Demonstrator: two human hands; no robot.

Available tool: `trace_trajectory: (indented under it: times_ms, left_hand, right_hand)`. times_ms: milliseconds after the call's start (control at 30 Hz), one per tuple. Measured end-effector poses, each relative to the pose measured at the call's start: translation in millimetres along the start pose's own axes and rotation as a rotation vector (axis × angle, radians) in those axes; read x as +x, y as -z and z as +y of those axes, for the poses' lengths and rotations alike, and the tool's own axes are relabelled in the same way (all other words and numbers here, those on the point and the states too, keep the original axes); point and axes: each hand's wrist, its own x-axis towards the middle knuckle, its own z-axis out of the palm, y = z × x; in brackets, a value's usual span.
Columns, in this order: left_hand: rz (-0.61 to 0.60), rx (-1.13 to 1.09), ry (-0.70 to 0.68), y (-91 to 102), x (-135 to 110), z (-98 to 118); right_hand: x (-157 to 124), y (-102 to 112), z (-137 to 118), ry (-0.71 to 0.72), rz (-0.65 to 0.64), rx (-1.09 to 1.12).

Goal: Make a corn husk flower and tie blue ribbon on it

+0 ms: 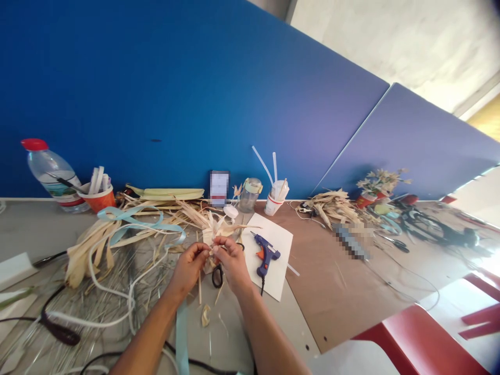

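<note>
My left hand (190,266) and my right hand (233,263) meet over the middle of the table, fingertips pinched together. Between them is a pale corn husk flower (212,227), its pointed petals spreading away from me; its base is hidden by the fingers. Black-handled scissors (217,276) lie just under my hands, partly covered. Right of my right hand, a blue glue gun (267,255) rests on a white sheet (282,240). Thin sticks (200,289) and a curled husk scrap (205,315) lie on the tabletop near my wrists.
Dried corn husks (84,250), light blue ribbon (135,217) and white cord (97,284) clutter the left. Along the blue partition (175,94) stand a bottle (54,174), a red cup (102,200), a jar (250,195) and a cup of glue sticks (274,203). Husk flowers (377,183) stand right.
</note>
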Motion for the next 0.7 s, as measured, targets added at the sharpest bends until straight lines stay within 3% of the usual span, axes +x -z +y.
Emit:
trace_trajectory:
  times_ms: [367, 533, 700]
  left_hand:
    - [-0.049, 0.067, -0.031, -4.7, -4, 8]
    - [0.057, 0.030, -0.045, 1.0, -2, 6]
    - [0.229, -0.102, -0.117, 7.9, 3, 6]
  right_hand:
    - [5, 2, 4, 0.054, 0.025, -0.111]
    - [6, 7, -10, 0.119, 0.062, -0.026]
    - [3, 6, -15, 0.097, 0.064, -0.032]
